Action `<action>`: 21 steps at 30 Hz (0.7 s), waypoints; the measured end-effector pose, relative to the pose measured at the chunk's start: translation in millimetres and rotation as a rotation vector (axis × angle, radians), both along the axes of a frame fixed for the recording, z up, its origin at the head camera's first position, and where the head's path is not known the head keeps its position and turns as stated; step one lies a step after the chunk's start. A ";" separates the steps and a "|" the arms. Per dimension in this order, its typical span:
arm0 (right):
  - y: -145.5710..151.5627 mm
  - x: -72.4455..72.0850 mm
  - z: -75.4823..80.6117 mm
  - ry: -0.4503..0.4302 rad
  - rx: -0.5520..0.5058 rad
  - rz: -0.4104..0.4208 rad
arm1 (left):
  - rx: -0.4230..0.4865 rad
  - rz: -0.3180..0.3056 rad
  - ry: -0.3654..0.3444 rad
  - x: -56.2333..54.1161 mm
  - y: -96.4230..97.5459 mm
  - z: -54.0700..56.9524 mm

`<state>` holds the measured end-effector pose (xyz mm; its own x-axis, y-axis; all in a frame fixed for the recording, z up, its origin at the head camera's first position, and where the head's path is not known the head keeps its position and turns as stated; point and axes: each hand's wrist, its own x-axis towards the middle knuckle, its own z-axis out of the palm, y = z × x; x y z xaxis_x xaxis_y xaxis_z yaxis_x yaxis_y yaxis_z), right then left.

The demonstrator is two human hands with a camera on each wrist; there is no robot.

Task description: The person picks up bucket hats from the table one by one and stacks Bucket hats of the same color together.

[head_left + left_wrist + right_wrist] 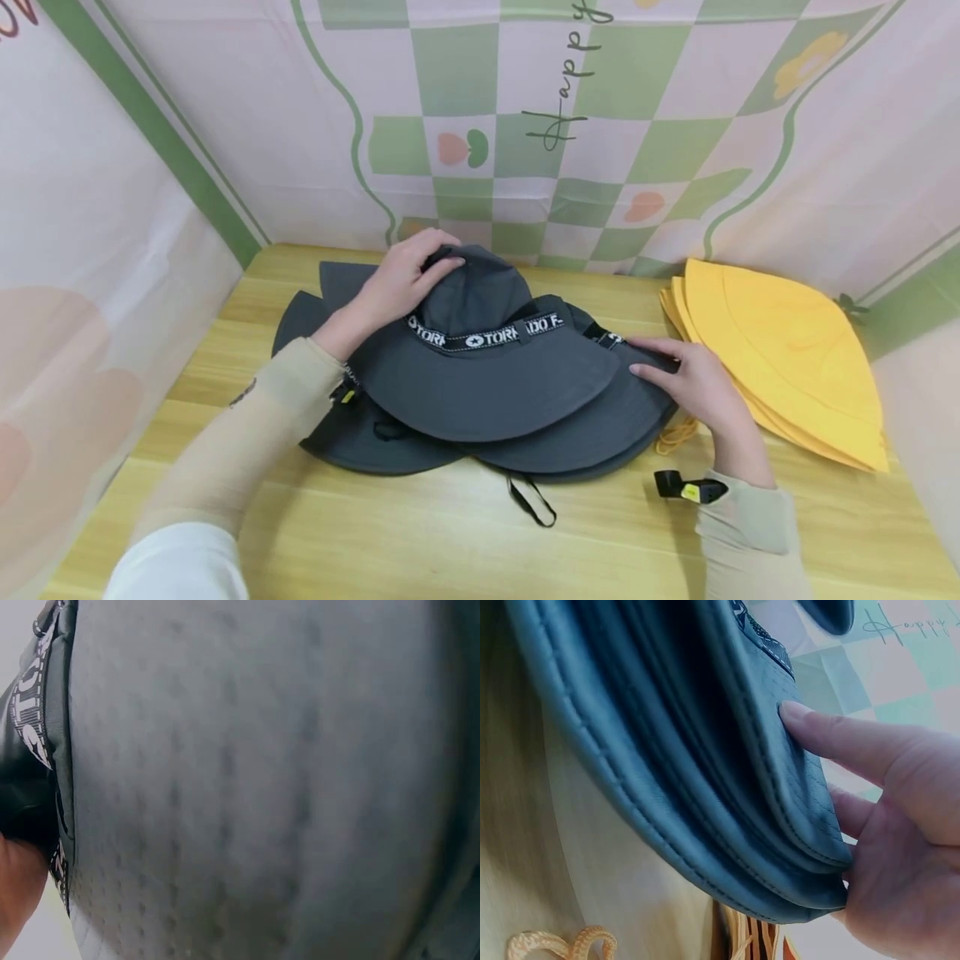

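Several dark grey bucket hats lie overlapping in two groups. My left hand [405, 275] grips the crown of the top dark grey hat [487, 392], with thumb and fingers on its fabric. That hat has a black-and-white lettered band and its brim overlaps the hats on both sides. My right hand [701, 379] holds the brim edge of the right-hand dark grey hats [637, 408]. In the right wrist view its thumb presses the upper face of the layered brims [757, 795], while its other fingertips are hidden behind them. A dark brim [240, 780] fills most of the left wrist view.
Yellow hats [787, 358] are stacked at the right, with a yellow cord [677, 435] beside them. A black strap loop [532, 502] trails onto the wooden table [420, 542]. A patterned cloth [517, 150] hangs behind the table.
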<state>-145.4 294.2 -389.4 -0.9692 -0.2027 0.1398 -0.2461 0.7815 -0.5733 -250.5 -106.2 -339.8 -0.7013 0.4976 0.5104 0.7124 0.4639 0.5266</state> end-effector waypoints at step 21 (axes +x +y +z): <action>-6.2 1.4 5.9 -0.012 0.036 0.064 | -0.190 0.110 -0.098 0.8 65.0 -46.0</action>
